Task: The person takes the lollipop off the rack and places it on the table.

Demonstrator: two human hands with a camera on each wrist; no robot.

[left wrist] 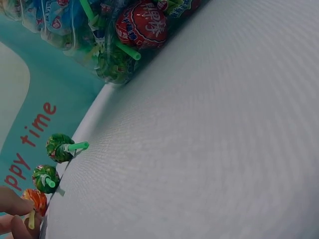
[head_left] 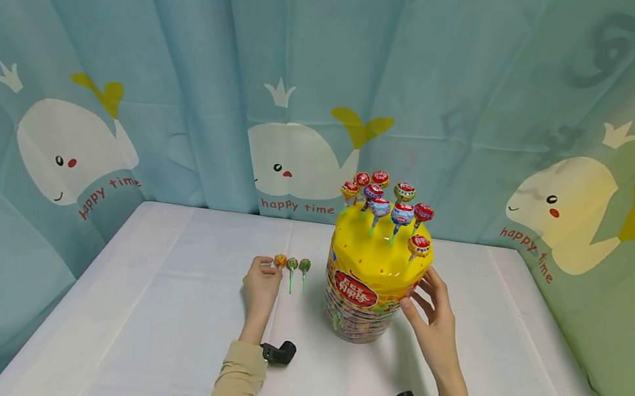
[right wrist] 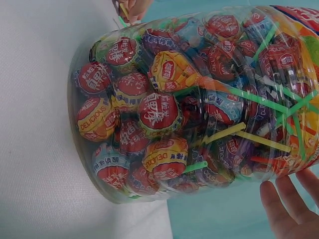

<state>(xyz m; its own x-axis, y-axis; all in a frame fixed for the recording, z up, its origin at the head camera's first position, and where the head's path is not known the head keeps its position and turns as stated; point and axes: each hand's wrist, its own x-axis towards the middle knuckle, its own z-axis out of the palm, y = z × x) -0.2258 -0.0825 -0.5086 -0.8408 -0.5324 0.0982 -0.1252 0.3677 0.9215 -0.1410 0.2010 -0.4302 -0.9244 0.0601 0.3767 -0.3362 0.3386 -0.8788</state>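
Note:
My left hand [head_left: 261,287] pinches an orange-wrapped lollipop [left wrist: 37,200] by its stick, low at the table's surface. Beside it lie two green-wrapped lollipops [head_left: 293,264] with green sticks, in a row. To the right stands a clear plastic jar [right wrist: 149,134] packed with wrapped lollipops, under a yellow lid [head_left: 372,257] with small holes. Several lollipops [head_left: 402,214] stand upright in that lid, their sticks pushed into it. At the jar's right side, my right hand [head_left: 433,324] touches it just below the lid, with thumb and fingers spread and fairly straight.
A white cloth covers the table [head_left: 161,311]. Behind it hangs a blue-green curtain [head_left: 325,40] printed with white whales. Each wrist carries a black camera mount [head_left: 279,352].

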